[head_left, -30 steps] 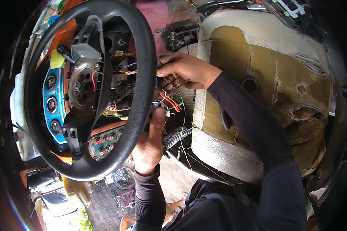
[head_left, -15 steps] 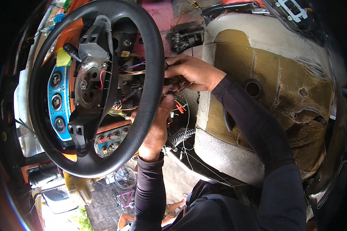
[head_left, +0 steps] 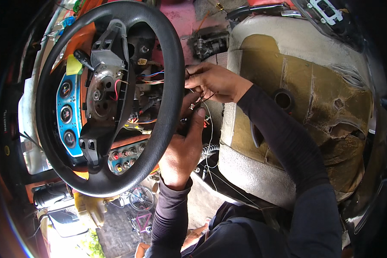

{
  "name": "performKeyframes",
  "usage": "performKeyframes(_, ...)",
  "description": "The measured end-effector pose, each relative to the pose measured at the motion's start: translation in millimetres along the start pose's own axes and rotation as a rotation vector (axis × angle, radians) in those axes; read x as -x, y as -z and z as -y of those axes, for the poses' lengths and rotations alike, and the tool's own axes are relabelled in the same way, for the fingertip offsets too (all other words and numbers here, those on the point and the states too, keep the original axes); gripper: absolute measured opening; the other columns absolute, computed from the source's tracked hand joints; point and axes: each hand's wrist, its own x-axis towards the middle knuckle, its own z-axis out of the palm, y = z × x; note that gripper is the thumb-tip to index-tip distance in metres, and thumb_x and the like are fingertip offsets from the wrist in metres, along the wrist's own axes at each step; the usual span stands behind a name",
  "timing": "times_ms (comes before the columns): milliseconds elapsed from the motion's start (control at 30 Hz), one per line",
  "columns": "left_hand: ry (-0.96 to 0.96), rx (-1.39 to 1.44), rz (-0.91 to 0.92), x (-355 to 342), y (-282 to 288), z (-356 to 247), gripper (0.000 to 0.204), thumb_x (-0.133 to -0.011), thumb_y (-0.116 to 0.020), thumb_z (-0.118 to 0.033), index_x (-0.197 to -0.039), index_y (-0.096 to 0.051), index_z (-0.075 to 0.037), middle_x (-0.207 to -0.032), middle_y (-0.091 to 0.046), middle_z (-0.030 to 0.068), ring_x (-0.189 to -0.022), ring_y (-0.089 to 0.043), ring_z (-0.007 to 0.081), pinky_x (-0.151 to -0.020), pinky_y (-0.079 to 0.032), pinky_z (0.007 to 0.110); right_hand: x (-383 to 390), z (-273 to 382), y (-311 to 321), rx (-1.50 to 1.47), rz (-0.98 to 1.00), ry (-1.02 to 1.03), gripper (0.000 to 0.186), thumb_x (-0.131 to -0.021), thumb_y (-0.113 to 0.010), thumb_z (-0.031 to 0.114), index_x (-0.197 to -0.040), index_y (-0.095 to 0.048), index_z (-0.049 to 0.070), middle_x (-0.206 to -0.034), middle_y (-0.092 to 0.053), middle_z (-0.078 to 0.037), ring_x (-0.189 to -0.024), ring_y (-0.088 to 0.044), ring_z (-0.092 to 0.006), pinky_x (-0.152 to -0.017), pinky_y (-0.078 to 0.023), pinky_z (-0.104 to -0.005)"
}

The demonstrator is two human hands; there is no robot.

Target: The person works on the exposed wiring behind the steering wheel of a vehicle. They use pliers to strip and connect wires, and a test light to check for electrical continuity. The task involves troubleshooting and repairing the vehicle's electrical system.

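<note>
- The left hand [head_left: 180, 150] and right hand [head_left: 213, 79] both pinch thin wires [head_left: 202, 101] just beside the rim of the black steering wheel [head_left: 170, 86].
- The wires look light, bendy and easy to snap, so hold them by their coloured coats.
- The wheel looks hard and round.
- The seat [head_left: 305, 86] is torn, soft foam.

Left sleeve [head_left: 170, 215]: dark grey, ribbed, snug, ends at the wrist.
Right sleeve [head_left: 284, 142]: same dark ribbed fabric, long.
Hands: bare, ungloved.
Trousers [head_left: 245, 234]: dark.
</note>
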Motion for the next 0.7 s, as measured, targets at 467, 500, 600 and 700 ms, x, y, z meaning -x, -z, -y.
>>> performKeyframes(467, -0.1, -0.041, -0.06, 2.3, -2.6, 13.6, 0.033, -0.092, -0.07, -0.003, -0.123, -0.065, 0.0, -0.094, -0.071, 0.005, -0.079, -0.063, 0.0063, -0.07, -0.05, 0.021, -0.6, -2.7, 1.1, -0.025, 0.021, 0.013, 0.013, -0.097, -0.058, 0.007, -0.106, -0.061, -0.002, -0.099, -0.068, -0.012, -0.091, -0.071, -0.0222, -0.083, -0.057, -0.0341)
performKeyframes(500, -0.054, -0.013, -0.076, 9.0, -3.0, 11.0, 0.034, -0.091, -0.071, -0.004, -0.124, -0.063, 0.0, -0.092, -0.07, 0.0047, -0.075, -0.062, 0.0058, -0.067, -0.049, 0.021, -1.4, -2.8, 2.1, -0.012, 0.037, 0.012, 0.014, -0.098, -0.057, 0.008, -0.107, -0.06, -0.002, -0.1, -0.068, -0.013, -0.092, -0.071, -0.0241, -0.085, -0.057, -0.036)
performKeyframes(600, 0.115, 0.154, -0.124, 31.0, -5.2, 10.9, 0.035, -0.091, -0.072, -0.008, -0.122, -0.059, 0.002, -0.086, -0.068, 0.0054, -0.064, -0.06, 0.0071, -0.056, -0.047, 0.022, -3.8, -3.6, 3.9, 0.012, 0.07, 0.01, 0.015, -0.099, -0.055, 0.01, -0.108, -0.059, -0.002, -0.101, -0.068, -0.015, -0.094, -0.072, -0.0281, -0.087, -0.058, -0.0398)
performKeyframes(700, 0.371, 0.43, 0.014, 32.2, -1.5, 15.0, 0.034, -0.092, -0.071, -0.012, -0.12, -0.059, 0.004, -0.083, -0.067, 0.006, -0.063, -0.061, 0.0094, -0.055, -0.047, 0.022, -1.6, -1.1, -0.1, 0.019, 0.055, 0.011, 0.015, -0.1, -0.055, 0.011, -0.107, -0.06, -0.002, -0.101, -0.069, -0.015, -0.094, -0.072, -0.0289, -0.087, -0.057, -0.0397)
